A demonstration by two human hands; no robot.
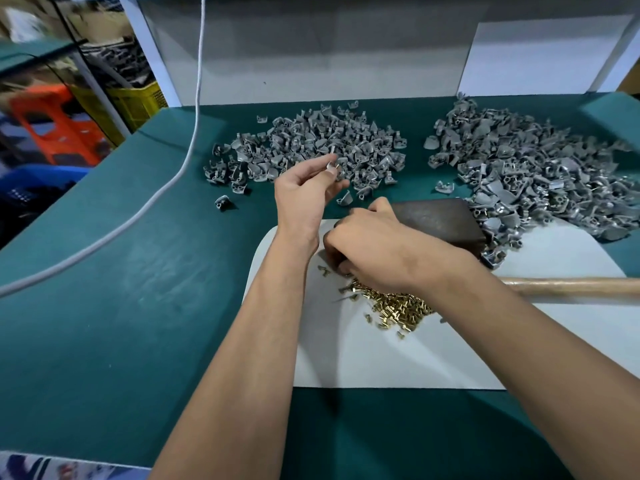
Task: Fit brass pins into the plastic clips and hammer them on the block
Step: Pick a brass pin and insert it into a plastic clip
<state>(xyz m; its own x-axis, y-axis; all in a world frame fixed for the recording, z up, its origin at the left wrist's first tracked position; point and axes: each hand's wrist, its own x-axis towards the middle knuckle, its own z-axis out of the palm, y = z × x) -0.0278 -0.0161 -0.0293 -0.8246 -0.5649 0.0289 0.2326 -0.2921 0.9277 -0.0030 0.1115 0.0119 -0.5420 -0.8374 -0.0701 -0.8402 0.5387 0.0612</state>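
My left hand [304,192] is raised over the near edge of the left pile of grey plastic clips [311,143] and pinches one grey clip [334,167] with a brass pin in it. My right hand [367,240] reaches down with curled fingers into the heap of brass pins [398,306] on the white sheet [381,362]; its fingertips are hidden. The dark metal block [440,220] lies just beyond my right hand. A second, larger pile of clips [519,168] spreads at the right.
A hammer's wooden handle [571,287] lies across the white sheet at the right. A white cable [166,188] hangs down and runs over the green table [121,306] to the left. White panels stand behind the piles. Crates sit beyond the table's left edge.
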